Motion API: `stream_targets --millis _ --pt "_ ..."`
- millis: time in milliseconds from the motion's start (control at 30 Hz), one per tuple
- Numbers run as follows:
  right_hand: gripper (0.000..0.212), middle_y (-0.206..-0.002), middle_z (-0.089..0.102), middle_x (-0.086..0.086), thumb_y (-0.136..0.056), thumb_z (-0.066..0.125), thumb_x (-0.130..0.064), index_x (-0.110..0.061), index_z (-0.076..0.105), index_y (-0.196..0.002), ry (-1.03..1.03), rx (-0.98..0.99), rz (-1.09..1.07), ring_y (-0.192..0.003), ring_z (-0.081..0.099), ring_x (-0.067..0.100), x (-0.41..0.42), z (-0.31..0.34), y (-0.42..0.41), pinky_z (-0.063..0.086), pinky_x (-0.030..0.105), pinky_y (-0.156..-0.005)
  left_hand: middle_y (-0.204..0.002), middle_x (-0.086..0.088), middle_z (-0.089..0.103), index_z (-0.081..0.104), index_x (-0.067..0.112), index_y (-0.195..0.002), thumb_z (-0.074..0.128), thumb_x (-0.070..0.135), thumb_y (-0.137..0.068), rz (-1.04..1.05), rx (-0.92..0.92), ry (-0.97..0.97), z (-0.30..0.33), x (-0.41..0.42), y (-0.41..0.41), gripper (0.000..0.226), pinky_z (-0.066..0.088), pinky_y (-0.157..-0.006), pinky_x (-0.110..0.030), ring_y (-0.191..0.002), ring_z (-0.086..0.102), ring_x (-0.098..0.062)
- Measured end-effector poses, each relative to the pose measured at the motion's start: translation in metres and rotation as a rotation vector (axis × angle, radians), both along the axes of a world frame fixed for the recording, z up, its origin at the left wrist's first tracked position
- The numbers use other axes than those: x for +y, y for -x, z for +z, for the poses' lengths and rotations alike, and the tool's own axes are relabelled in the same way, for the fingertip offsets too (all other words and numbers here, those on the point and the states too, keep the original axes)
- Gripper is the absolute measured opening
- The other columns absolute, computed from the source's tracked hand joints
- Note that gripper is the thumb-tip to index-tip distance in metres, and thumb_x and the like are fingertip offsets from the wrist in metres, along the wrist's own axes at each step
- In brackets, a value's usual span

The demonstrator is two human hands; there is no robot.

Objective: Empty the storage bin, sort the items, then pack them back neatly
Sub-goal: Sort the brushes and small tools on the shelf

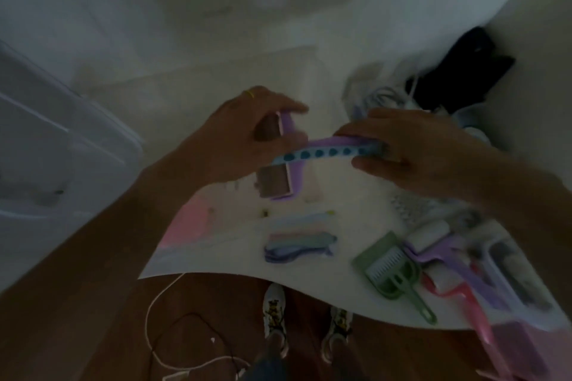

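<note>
Over the white table (pixel 325 260), the left hand (pixel 238 133) pinches the head of a purple brush (pixel 286 130) between thumb and fingers. The right hand (pixel 411 148) curls round the far end of its blue-dotted handle (pixel 325 152). The clear storage bin (pixel 55 145) stands far left.

Both forearms are extended from the lower corners toward the middle of the view, above the table. The left hand (pixel 247 136) is held with fingers curled, thumb and forefinger pinched together, and a ring is worn on one finger. The right hand (pixel 411 148) is turned palm down, fingers and thumb curled inward toward the left hand. The two hands are kept near each other, apart.
</note>
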State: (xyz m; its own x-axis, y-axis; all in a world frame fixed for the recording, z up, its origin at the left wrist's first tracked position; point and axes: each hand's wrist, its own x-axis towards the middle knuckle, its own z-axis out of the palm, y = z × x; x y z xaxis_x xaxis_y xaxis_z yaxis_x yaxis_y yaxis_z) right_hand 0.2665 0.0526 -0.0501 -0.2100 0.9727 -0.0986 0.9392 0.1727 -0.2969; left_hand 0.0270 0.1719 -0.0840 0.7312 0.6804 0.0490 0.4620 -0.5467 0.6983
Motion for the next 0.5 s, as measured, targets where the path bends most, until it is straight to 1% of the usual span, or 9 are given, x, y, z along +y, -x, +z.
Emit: stream_targets --millis 67,100,133,200,267,333,367,433,500 --pt "0.034 -0.101 0.059 -0.006 -0.094 0.045 -0.051 -0.036 0.055 -0.123 -0.038 0.05 -0.042 -0.086 0.062 0.017 -0.049 0.015 -0.025 0.053 0.043 -0.068 -0.12 0.012 0.06 0.056 0.038 -0.131 0.063 0.059 -0.083 0.048 -0.18 0.166 0.017 -0.034 -0.021 0.052 0.053 -0.09 -0.029 -0.105 0.061 -0.005" --pt "0.034 -0.101 0.059 -0.006 -0.095 0.044 -0.05 -0.033 0.057 -0.122 -0.031 0.053 -0.068 -0.085 0.061 0.016 -0.074 0.018 -0.037 0.053 0.043 -0.067 -0.124 0.013 0.058 0.053 0.038 -0.134 0.064 0.055 -0.086 0.059 -0.236 0.216 0.022 -0.052 -0.031 0.052 0.053 -0.089 -0.028 -0.109 0.06 -0.004" --pt "0.036 -0.102 0.058 -0.006 -0.096 0.042 -0.051 -0.031 0.058 -0.121 -0.003 0.051 -0.12 -0.084 0.06 0.013 -0.102 0.021 -0.049 0.052 0.04 -0.068 -0.128 0.014 0.055 0.05 0.036 -0.138 0.065 0.05 -0.089 0.063 -0.262 0.223 0.026 -0.073 -0.043 0.053 0.051 -0.089 -0.026 -0.113 0.058 -0.003" --pt "0.036 -0.1 0.058 -0.011 -0.098 0.036 -0.053 -0.033 0.059 -0.117 0.065 0.12 -0.301 -0.084 0.058 0.005 -0.144 0.008 -0.059 0.049 0.03 -0.069 -0.134 0.011 0.051 0.045 0.029 -0.141 0.067 0.041 -0.091 0.081 -0.275 0.124 0.019 -0.105 -0.052 0.056 0.045 -0.097 -0.022 -0.121 0.052 -0.003" --pt "0.03 -0.091 0.059 -0.018 -0.095 0.039 -0.053 -0.038 0.059 -0.112 0.131 0.224 -0.526 -0.079 0.057 -0.002 -0.18 -0.014 -0.061 0.044 0.02 -0.065 -0.131 0.007 0.051 0.05 0.02 -0.136 0.067 0.033 -0.092 0.095 -0.283 0.003 0.002 -0.141 -0.067 0.049 0.04 -0.1 -0.017 -0.122 0.049 -0.003" --pt "0.016 -0.081 0.064 -0.01 -0.097 0.048 -0.043 -0.034 0.06 -0.103 0.217 0.353 -0.753 -0.069 0.059 0.002 -0.197 -0.055 -0.058 0.045 0.02 -0.057 -0.129 0.002 0.051 0.054 0.017 -0.129 0.064 0.027 -0.094 0.025 -0.227 -0.057 -0.027 -0.174 -0.078 0.038 0.043 -0.099 -0.021 -0.12 0.05 -0.008" --pt "0.015 -0.08 0.066 -0.005 -0.099 0.05 -0.038 -0.029 0.061 -0.1 0.258 0.376 -0.833 -0.067 0.06 0.005 -0.198 -0.078 -0.054 0.048 0.027 -0.06 -0.131 0.001 0.051 0.054 0.019 -0.13 0.06 0.028 -0.096 -0.026 -0.161 -0.077 -0.047 -0.187 -0.084 0.035 0.045 -0.1 -0.024 -0.121 0.05 -0.01" --pt "0.017 -0.086 0.067 0.003 -0.1 0.049 -0.034 -0.022 0.061 -0.101 0.32 0.407 -0.933 -0.074 0.062 0.016 -0.193 -0.127 -0.044 0.051 0.04 -0.072 -0.139 0.002 0.047 0.048 0.025 -0.136 0.047 0.034 -0.1 -0.092 0.014 -0.111 -0.09 -0.207 -0.092 0.037 0.047 -0.102 -0.029 -0.128 0.047 -0.016" --pt "0.02 -0.098 0.067 0.007 -0.1 0.049 -0.032 -0.016 0.06 -0.106 0.371 0.484 -1.009 -0.087 0.063 0.023 -0.177 -0.163 -0.031 0.05 0.036 -0.076 -0.148 0.0 0.042 0.043 0.023 -0.143 0.037 0.036 -0.1 -0.135 0.165 -0.128 -0.128 -0.214 -0.099 0.045 0.045 -0.106 -0.034 -0.135 0.041 -0.02"
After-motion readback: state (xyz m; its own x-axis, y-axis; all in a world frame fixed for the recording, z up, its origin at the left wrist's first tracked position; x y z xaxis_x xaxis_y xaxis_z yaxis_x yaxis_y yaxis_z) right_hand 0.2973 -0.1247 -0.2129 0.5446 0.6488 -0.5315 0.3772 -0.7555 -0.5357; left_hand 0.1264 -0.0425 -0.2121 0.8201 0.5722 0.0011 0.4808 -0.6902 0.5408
